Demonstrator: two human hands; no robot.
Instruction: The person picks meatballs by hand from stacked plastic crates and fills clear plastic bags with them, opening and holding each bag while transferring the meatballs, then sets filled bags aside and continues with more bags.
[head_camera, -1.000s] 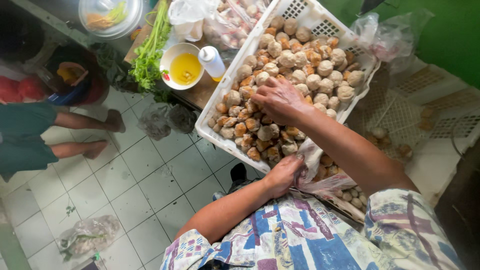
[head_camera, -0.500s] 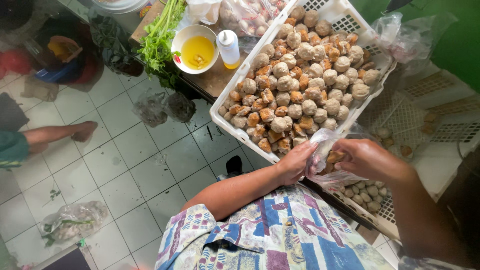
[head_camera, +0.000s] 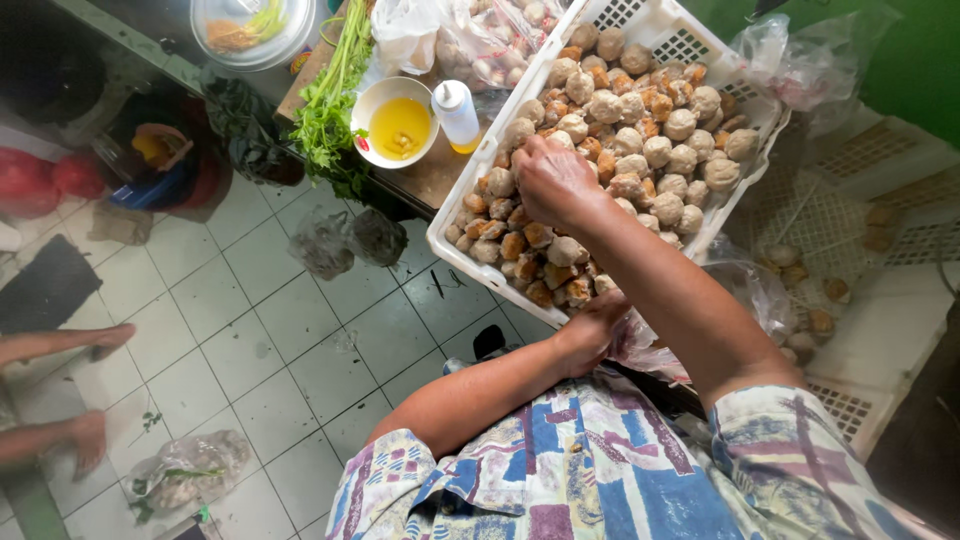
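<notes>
Head view, looking straight down: the right hand (head_camera: 553, 180) reaches into the white slotted crate (head_camera: 448, 232), fingers curled down among the round meatballs (head_camera: 640, 150); whether it grips one I cannot tell. The left hand (head_camera: 592, 330) sits at the crate's near edge, pinched shut on a clear plastic bag (head_camera: 650, 345). The crate overhangs the table edge. Just left of it stand a bowl of yellow liquid (head_camera: 398, 122) and a small bottle (head_camera: 457, 112), with green herbs (head_camera: 330, 110) beside. Open tiled floor (head_camera: 260, 330) lies to the left, where another person's bare feet (head_camera: 95, 440) rest.

Soft daylight, sharp centre, warped edges.
</notes>
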